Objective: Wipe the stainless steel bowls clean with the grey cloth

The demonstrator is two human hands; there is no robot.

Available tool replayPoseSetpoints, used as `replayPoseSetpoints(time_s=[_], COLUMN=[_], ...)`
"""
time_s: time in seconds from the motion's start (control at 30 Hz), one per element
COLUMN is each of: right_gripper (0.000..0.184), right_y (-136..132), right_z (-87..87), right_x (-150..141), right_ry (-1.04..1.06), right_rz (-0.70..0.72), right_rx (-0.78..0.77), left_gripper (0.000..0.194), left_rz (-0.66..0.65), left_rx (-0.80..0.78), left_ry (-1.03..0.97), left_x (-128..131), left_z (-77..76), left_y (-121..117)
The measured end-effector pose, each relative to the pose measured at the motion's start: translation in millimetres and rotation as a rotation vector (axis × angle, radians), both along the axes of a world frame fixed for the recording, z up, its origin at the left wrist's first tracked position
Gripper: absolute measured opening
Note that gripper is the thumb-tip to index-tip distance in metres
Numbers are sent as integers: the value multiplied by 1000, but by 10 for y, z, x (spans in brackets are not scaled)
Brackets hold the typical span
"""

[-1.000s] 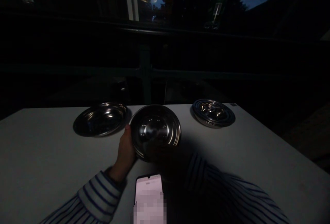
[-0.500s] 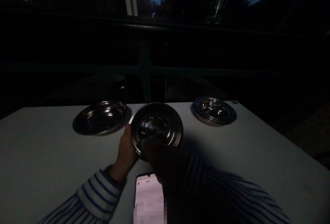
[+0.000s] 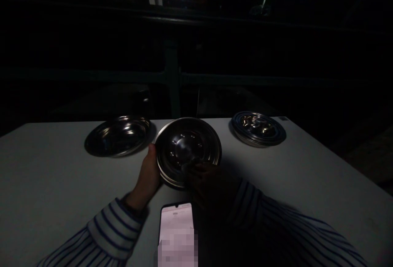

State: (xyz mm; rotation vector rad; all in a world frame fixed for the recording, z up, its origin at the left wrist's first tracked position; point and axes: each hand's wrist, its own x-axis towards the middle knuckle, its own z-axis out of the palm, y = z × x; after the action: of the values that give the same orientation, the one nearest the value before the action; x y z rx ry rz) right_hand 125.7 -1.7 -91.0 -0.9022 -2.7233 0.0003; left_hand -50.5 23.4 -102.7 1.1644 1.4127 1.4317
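A shiny metal bowl [image 3: 184,146] is tilted toward me above the middle of the white table. My left hand [image 3: 147,175] grips its left rim, the thumb on the edge and the other fingers hidden behind. My right hand [image 3: 204,181] is in deep shadow at the bowl's lower right, its fingers bent against the inner wall. Something faint and greyish shows at those fingertips, too dark to name. A phone [image 3: 176,226] with a lit screen lies on the table below the bowl.
Another metal bowl [image 3: 118,136] sits on the white table [image 3: 55,185] at the left. Several stacked metal dishes [image 3: 258,130] stand at the right, near the table's far edge. Behind lie a dark frame [image 3: 172,74] and a window.
My right hand has moved rightward and slightly up along the inside of the bowl. The bowl has shifted a little to the right, still in my left hand. The view has tilted slightly.
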Motion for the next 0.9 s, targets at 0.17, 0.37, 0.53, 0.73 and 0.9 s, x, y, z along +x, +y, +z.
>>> replayPoseSetpoints(time_s=[0.17, 0.37, 0.53, 0.73, 0.9], right_gripper=[36, 44, 45, 50, 45], right_y=[129, 44, -42, 2, 62], right_z=[-186, -131, -62, -141, -188], right_x=[-279, -112, 29, -199, -78], right_ry=[26, 77, 18, 146, 103], right_rz=[214, 76, 21, -9, 94], right_rx=[205, 48, -60, 38, 39], left_gripper=[68, 69, 69, 68, 67], left_rz=[-12, -34, -62, -57, -50], left_rx=[43, 40, -8, 19, 60], left_ry=[45, 30, -83, 81, 95], left_x=[64, 40, 27, 46, 44], left_z=[59, 6, -76, -16, -30], left_y=[-29, -13, 34, -1, -8])
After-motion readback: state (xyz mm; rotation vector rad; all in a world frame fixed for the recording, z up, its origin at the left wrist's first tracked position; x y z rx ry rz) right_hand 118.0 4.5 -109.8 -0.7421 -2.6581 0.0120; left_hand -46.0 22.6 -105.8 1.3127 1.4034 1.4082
